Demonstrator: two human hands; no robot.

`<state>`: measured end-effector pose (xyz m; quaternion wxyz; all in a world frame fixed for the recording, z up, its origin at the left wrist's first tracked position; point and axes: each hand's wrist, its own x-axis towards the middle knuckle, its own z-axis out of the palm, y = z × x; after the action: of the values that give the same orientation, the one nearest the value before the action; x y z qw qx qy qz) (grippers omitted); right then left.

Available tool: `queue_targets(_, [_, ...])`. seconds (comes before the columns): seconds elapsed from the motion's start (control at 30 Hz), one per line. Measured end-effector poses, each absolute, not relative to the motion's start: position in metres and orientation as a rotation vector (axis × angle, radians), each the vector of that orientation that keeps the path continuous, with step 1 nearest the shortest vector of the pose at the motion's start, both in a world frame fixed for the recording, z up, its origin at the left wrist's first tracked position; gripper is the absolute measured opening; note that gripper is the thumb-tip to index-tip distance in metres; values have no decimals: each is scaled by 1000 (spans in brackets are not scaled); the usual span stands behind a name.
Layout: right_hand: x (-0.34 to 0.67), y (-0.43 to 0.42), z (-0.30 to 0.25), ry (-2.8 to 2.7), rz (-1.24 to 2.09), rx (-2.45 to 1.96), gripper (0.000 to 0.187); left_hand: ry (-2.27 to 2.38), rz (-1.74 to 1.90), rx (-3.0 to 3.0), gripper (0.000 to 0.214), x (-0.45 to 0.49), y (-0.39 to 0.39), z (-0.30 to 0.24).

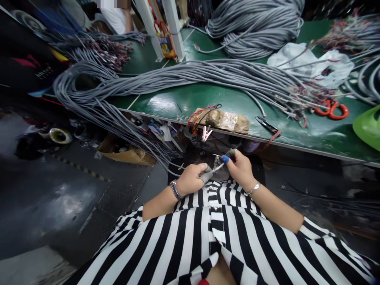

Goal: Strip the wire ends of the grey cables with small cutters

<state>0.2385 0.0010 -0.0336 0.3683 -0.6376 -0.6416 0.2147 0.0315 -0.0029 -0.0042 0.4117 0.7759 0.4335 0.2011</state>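
Basically, the surface (166,105) takes the bulk. Bundle (178,77) runs lengthwise on it, loops over at the left and hangs past the front edge, likely so loose ends come within reach. Coil (261,27) sits behind, probably parked there to free the front. Taped block (228,120) is at the front edge, wires on its left end, likely set close for easy access. Left hand (192,179) is closed, fingertips pinching the cable (219,168); right hand (240,170) pinches near its tip, thumb in a blue cot. Cable's in front of the person, below the surface edge, spanning both hands; two-point grip presumably steadies it. Scissors (332,109) and cutters (268,126) lie to the right, near the right hand's side. Peg (206,133) is at the edge by the block. Hard to see: green thing (368,126) is cut off by the frame; scissor blades hidden by cable ends; fingers cover part of the cable, and its thin strands blur, can't count them.
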Motion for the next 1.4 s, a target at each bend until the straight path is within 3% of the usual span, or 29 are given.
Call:
queue_targets(0.3, [257,6,-29,-1672,757,-1423,20,1183,648,1347,23,39,-2,-8])
queue_targets(0.43, [253,1,-39,-1427,1245,-1305,26,1213,730,1250,29,41,-2,-7])
queue_targets(0.57, [230,-3,-34,-1142,1608,-1070,53,1171,754,1248,27,45,-4,-11])
queue_targets(0.67, [217,-3,-24,-1005,1555,-1017,64,1161,764,1275,24,48,-5,-15])
queue_targets(0.9, [215,0,-21,-837,1476,-1073,48,1205,793,1232,27,48,-6,-14])
queue_targets(1.1, [211,4,-14,-988,1543,-1052,56,1209,815,1253,31,48,-3,-15])
queue_targets(1.27, [207,10,-14,-1040,1397,-1142,39,1246,821,1251,31,48,-2,-14])
queue_targets(1.4, [200,14,-11,-933,1458,-1113,37,1238,897,1136,33,47,-4,-14])
